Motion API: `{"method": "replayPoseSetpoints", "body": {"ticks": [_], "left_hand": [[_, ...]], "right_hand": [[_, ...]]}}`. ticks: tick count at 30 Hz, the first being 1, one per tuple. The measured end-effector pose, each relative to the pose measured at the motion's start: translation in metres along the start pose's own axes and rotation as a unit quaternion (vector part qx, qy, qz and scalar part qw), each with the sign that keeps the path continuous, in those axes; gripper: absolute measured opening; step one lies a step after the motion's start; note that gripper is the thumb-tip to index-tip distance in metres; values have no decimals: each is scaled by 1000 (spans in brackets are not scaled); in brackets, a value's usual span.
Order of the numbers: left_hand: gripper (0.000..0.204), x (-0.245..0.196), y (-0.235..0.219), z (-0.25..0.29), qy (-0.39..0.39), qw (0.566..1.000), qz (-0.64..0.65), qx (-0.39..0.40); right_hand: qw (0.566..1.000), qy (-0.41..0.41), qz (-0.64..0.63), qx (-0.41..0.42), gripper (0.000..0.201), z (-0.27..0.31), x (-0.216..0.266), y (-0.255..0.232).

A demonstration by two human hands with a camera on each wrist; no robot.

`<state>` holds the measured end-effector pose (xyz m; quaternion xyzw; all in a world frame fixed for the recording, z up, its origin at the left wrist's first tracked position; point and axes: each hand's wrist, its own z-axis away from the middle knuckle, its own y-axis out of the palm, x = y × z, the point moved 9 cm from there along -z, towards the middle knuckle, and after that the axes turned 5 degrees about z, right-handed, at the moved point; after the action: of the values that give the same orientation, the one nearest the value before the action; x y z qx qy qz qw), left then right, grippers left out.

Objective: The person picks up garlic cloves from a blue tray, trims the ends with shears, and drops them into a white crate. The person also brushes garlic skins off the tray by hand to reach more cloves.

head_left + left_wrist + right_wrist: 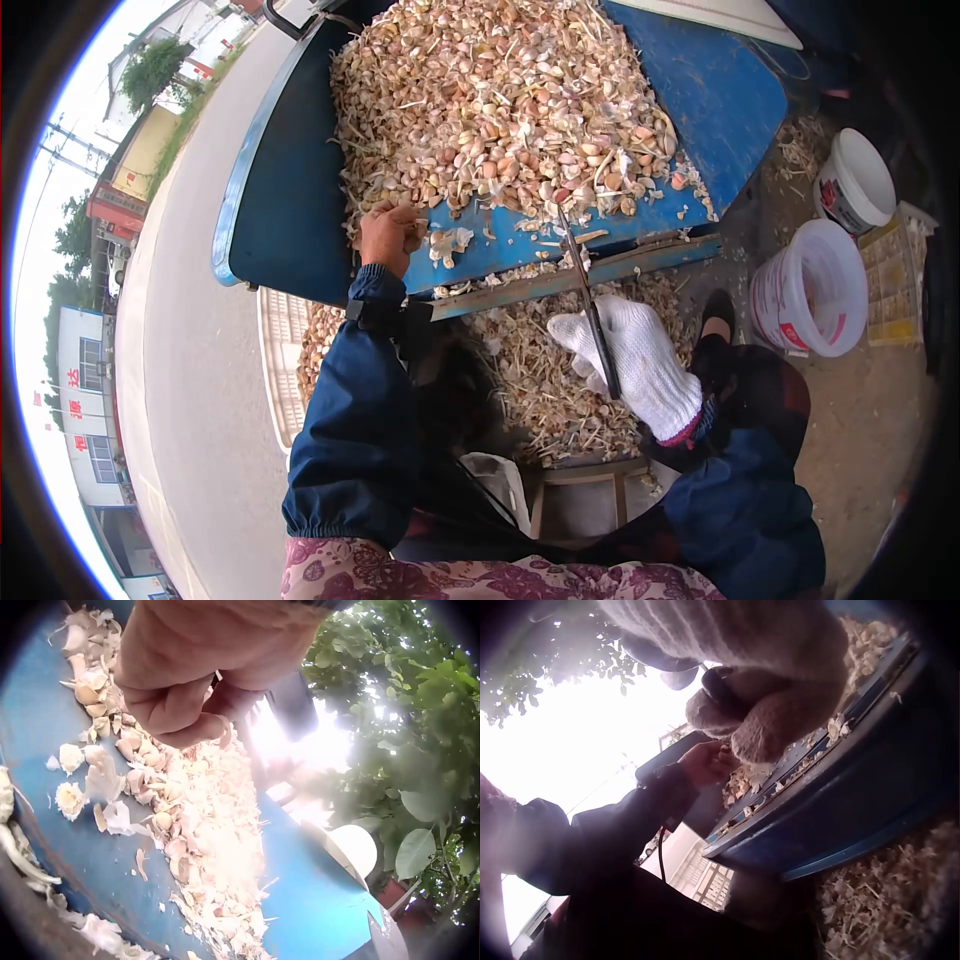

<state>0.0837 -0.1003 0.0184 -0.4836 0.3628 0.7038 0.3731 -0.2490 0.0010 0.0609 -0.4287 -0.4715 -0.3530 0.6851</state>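
Note:
My bare left hand (388, 238) is at the near left edge of a heap of garlic cloves (500, 110) in a blue metal tray (290, 190). Its fingers curl in and pinch a small pale piece that looks like a garlic clove (226, 732), mostly hidden by the fingers. My right hand (635, 360), in a white knitted glove, grips a long, narrow, dark metal tool (588, 300). The tool's far tip reaches the near edge of the heap. Loose garlic skins (450, 243) lie on the tray's bare strip beside the left hand.
Beneath the tray's front lip (590, 268) lies a pile of dry skins and stems (560, 400). A white plastic crate (280, 370) with cloves stands at the left. Two white buckets (775, 295) are on the ground at the right. A paved road (190, 300) runs along the left.

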Motion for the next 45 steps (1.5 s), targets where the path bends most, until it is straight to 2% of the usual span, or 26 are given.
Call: {"method": "replayPoseSetpoints", "body": {"ticks": [1, 2, 3, 4, 5, 6, 8, 10, 12, 13, 14, 16, 17, 20, 22, 24, 27, 28, 30, 31, 32, 34, 36, 37, 40, 45], "left_hand": [[13, -7, 0, -13, 42, 998, -35, -6], [13, -6, 2, -26, 43, 999, -34, -5], [15, -18, 6, -35, 113, 985, -131, -14], [17, -28, 13, -40, 180, 957, -227, -21], [21, -34, 18, -45, 217, 915, -337, -55], [21, -27, 18, -57, 214, 916, -336, -54], [25, -32, 38, -61, 373, 799, -469, -46], [25, -22, 45, -70, 348, 810, -472, -18], [24, -22, 61, -62, 427, 718, -549, 5], [22, -21, 64, -60, 442, 707, -551, 7], [22, -23, 63, -58, 441, 708, -552, 8], [19, -10, 57, -69, 311, 765, -560, 68], [16, -14, 62, -60, 356, 741, -564, 78], [21, -14, 65, -53, 358, 724, -585, 76], [20, -13, 59, -58, 377, 733, -564, 56], [20, -19, 54, -55, 396, 738, -545, 36], [21, -23, 35, -56, 260, 854, -449, 36], [21, -32, 39, -42, 263, 851, -453, 36], [21, -24, 42, -15, 95, 950, -275, 111], [22, -26, 50, 8, 52, 966, -213, 139], [22, -31, 56, 28, 54, 964, -216, 143], [20, -34, 72, 69, 33, 967, -133, 213], [20, -36, 81, 101, 41, 966, -58, 249], [23, -33, 84, 113, 29, 967, -41, 252], [26, -26, 91, 134, -8, 965, 4, 262], [24, -24, 110, 143, -18, 954, 21, 299]], "right_hand": [[1000, 28, -5, 7, 51, 0, -4, 0], [1000, 28, -4, 6, 51, 0, -5, 0], [999, 30, 28, 5, 51, 0, -7, 0], [998, 33, 59, 5, 51, -1, -1, -1], [996, 80, 12, 28, 48, 5, 1, 0], [996, 83, 13, 28, 48, 5, 0, -1], [999, 42, 34, 2, 43, 5, 3, -7], [999, 38, 21, -7, 44, 3, -1, -8], [999, 46, 27, -3, 48, 3, -8, -7], [998, 43, 43, 0, 51, 2, -6, -7], [998, 45, 43, 1, 51, 3, -5, -7], [997, 45, 68, 6, 51, 4, -2, -7], [997, 44, 68, 6, 51, 4, -1, -7], [996, 66, 49, 23, 50, 6, -3, -2], [995, 70, -60, 23, 49, 7, -4, 2], [996, 82, -5, 29, 48, 7, -8, 1], [995, 70, 57, 43, 47, 5, -1, -3], [995, 48, 68, 50, 46, 4, 5, -3], [996, 56, 45, 56, 49, 1, -1, 1], [986, -16, 160, 37, 47, -3, 9, -1], [958, -86, 273, 16, 44, -1, 21, -4], [971, -87, 221, 9, 52, 2, 25, -7], [954, -128, 273, 7, 56, 4, 25, -4], [942, -111, 317, 19, 60, 8, 29, -4], [937, -108, 329, 46, 63, 16, 37, -5], [928, -159, 335, 30, 64, 19, 36, -8]]}}
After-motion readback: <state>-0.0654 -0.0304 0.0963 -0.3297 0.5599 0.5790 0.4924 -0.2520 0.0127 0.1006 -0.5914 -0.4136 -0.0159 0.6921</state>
